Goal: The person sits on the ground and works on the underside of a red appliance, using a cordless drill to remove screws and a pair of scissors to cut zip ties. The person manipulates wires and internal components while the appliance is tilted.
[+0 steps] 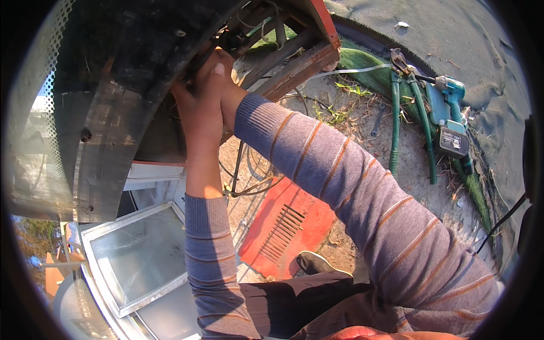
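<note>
My left hand reaches up beneath a dark, worn panel. Its thumb shows, while its fingertips are lost in shadow. Close against it, my right hand goes into the same dark gap, its fingers mostly hidden behind the left hand and the panel. Whatever the hands touch there is out of sight. Beside them is a rusty red metal frame with slatted bars, and thin wires run near its top.
On the ground at right lie green-handled cutters and a teal cordless driver on green netting. A red slotted metal panel lies by my shoe. White-framed glass stands at lower left. Black cable loops below the frame.
</note>
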A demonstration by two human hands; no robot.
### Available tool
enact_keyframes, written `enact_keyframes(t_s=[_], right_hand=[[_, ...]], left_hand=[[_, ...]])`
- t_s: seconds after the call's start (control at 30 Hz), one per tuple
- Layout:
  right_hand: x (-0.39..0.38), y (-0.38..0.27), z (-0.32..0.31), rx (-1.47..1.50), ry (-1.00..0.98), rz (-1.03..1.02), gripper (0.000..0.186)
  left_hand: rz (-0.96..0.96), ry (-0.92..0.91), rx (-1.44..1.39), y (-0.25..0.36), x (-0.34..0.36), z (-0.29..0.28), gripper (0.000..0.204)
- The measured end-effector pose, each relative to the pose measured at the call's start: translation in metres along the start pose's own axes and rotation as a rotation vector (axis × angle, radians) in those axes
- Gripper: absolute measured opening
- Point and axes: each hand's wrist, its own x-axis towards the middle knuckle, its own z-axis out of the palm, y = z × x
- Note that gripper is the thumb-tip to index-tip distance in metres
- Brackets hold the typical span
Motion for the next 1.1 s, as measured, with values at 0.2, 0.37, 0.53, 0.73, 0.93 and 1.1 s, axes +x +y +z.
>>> enact_keyframes(t_s=[0.2,0.37,0.53,0.73,0.93,1.1], right_hand=[[-0.04,-0.047,-0.017,-0.711,-0.068,-0.331,0.039],[-0.049,-0.063,-0.025,-0.876,0.025,0.131,0.041],[-0.05,-0.081,-0.037,-0.973,0.072,0.084,0.04],[-0.037,-0.099,-0.05,-1.039,-0.025,0.125,0.046],[-0.015,-0.107,-0.073,-1.092,-0.169,0.254,0.05],[0.02,-0.104,-0.087,-1.396,-0.392,0.001,0.049]], left_hand=[[-0.546,-0.1,-0.774,-0.002,-0.02,-0.006,0.079],[-0.558,-0.131,-0.75,0.0,-0.025,0.003,0.076],[-0.433,-0.13,-0.585,0.009,-0.035,0.023,0.079],[-0.458,-0.062,-0.436,0.026,-0.03,0.035,0.09],[-0.6,-0.21,-0.414,0.037,-0.038,0.041,0.082],[-0.616,-0.301,-0.496,0.037,-0.034,0.054,0.081]])
